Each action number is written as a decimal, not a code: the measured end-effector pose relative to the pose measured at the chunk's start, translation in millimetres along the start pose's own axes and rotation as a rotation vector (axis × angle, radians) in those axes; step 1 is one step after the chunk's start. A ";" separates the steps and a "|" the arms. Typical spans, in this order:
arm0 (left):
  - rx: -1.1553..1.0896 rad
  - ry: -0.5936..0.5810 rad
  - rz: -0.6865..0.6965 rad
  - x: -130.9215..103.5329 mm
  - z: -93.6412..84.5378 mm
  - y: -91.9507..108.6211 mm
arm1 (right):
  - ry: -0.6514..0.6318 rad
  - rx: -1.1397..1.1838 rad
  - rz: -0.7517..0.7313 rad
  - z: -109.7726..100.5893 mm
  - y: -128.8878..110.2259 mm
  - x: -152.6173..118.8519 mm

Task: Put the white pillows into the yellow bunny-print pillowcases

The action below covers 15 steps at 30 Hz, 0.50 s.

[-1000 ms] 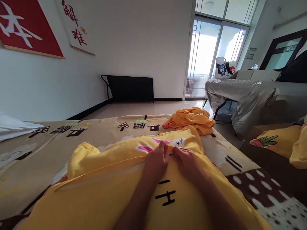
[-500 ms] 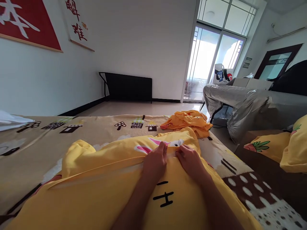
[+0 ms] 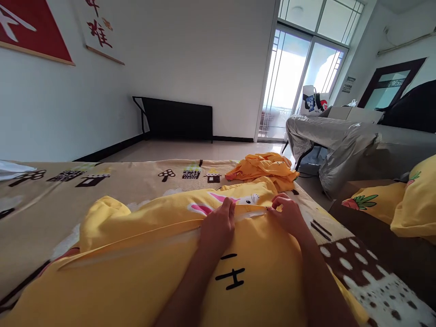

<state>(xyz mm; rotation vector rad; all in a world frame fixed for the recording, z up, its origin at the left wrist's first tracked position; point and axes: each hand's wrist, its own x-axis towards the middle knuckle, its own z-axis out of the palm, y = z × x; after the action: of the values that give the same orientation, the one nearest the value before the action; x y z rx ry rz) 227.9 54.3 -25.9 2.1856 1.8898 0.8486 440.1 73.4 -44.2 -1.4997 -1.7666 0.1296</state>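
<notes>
A large yellow pillowcase [image 3: 136, 277] lies before me, plump as if filled, with a rabbit print and black lettering. A long slit-like opening crosses its upper side, and whitish stuff shows through the gap. My left hand [image 3: 218, 225] is closed on the fabric edge near the middle of the slit, below the rabbit's pink ears. Further right along the same edge, my right hand [image 3: 286, 212] pinches the cloth near the opening's right end. Whether a zip pull is between its fingertips is too small to tell.
A beige patterned blanket [image 3: 143, 179] lies beneath. Beyond the pillowcase sits a crumpled orange cloth heap [image 3: 262, 168]. At right, a cardboard box [image 3: 354, 222] holds yellow pillows [image 3: 413, 204], near a plastic-covered table [image 3: 340, 131]. A black folded panel [image 3: 177, 119] leans against the far wall.
My right hand has slid right along the slit, away from my left hand, and more of the whitish gap shows between them. My left hand keeps its grip. The view has shifted slightly.
</notes>
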 end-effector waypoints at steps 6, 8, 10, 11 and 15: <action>0.030 -0.001 0.002 -1.1 1.9 -0.4 | -0.083 -0.203 0.095 6.6 7.2 -1.8; 0.037 -0.015 0.003 -1.6 2.7 0.3 | -0.071 -0.212 0.106 3.3 5.1 -1.6; 0.045 -0.030 0.007 -2.0 3.6 1.3 | -0.031 -0.228 0.117 -1.7 1.0 -1.4; 0.049 -0.031 0.013 -2.1 4.1 1.8 | -0.007 -0.248 0.129 -3.8 -1.6 -1.4; 0.046 -0.024 0.033 -2.4 5.6 2.1 | 0.029 -0.384 0.172 -3.3 -11.5 -3.1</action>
<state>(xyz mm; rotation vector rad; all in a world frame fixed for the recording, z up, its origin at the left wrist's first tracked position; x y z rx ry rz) 232.4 53.1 -30.5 2.2487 1.8856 0.7892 433.1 66.0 -37.3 -1.9166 -1.7022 -0.1542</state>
